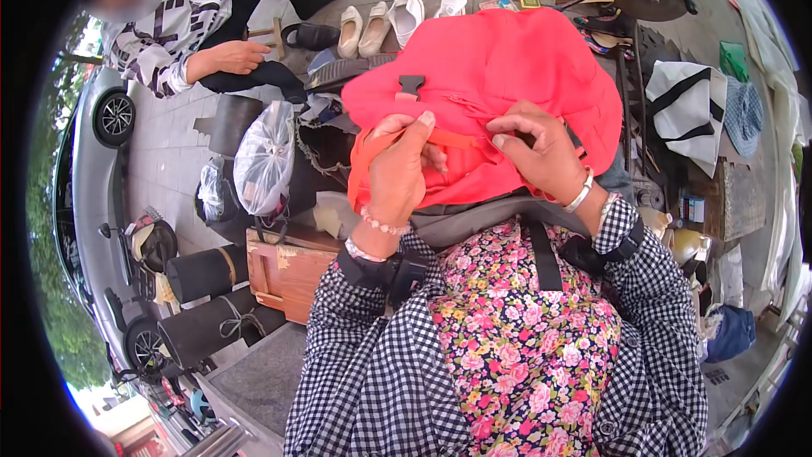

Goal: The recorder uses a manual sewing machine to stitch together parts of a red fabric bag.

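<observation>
Red bag point(524, 51), seemingly midway: I've orange strap point(457, 140) pinched in left grip point(400, 167), right grip point(545, 154) half-curled, can't tell its hold; black buckle point(412, 85), ten o'clock, looks unjoined.

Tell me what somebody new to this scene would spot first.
Most likely the large bright red bag in the upper middle, with the left hand holding an orange strap and the right hand beside it. Next might come the pink-flowered garment at the lower middle, then the silver car along the left side.
</observation>
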`<state>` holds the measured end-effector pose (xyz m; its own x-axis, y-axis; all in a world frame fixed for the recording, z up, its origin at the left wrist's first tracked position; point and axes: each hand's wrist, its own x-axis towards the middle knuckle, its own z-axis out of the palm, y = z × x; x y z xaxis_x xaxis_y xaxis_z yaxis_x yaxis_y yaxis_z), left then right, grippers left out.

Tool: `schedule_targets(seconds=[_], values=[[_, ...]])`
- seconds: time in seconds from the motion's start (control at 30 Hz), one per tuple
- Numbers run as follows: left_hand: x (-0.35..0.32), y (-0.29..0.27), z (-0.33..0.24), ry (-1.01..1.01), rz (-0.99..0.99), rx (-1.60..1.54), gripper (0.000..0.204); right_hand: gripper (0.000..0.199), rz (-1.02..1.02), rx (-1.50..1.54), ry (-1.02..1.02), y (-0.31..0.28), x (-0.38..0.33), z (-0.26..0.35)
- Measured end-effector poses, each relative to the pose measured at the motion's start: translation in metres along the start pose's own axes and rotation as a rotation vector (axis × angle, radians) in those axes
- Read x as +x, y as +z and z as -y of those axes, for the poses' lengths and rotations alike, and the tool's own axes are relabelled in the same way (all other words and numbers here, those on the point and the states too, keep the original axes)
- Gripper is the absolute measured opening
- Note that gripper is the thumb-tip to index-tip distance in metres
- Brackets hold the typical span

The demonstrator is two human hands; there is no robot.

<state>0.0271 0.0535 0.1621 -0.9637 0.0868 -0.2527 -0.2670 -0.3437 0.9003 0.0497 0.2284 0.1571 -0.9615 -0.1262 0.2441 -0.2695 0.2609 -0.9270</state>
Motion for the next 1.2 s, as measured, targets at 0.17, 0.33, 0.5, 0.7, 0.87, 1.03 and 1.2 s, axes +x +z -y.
schedule_targets(seconds=[0.17,0.33,0.5,0.7,0.87,1.03,1.2], values=[[0.002,-0.004,0.013,-0.081,-0.056,-0.05,0.015,0.015,0.112,-0.082,0.048,-0.005,-0.004,-0.008],[0.001,0.0,0.012,-0.098,-0.056,-0.005,0.015,0.023,0.052,-0.315,-0.053,-0.003,-0.003,0.006],[-0.002,0.004,0.012,-0.063,-0.063,0.056,0.016,0.02,0.002,-0.293,-0.215,0.001,0.001,0.013],[-0.008,0.004,0.012,-0.069,0.015,-0.015,0.013,0.013,0.062,-0.252,-0.142,-0.001,0.006,0.006],[-0.01,-0.008,0.013,-0.166,0.192,-0.216,0.009,0.007,0.132,-0.177,-0.067,-0.005,0.007,0.002],[-0.007,-0.014,0.014,-0.251,0.323,-0.124,0.011,0.008,0.175,-0.207,-0.1,-0.007,0.008,0.001],[-0.007,-0.009,0.009,-0.362,0.294,-0.044,0.014,0.011,0.17,-0.223,-0.122,-0.006,0.008,0.003]])
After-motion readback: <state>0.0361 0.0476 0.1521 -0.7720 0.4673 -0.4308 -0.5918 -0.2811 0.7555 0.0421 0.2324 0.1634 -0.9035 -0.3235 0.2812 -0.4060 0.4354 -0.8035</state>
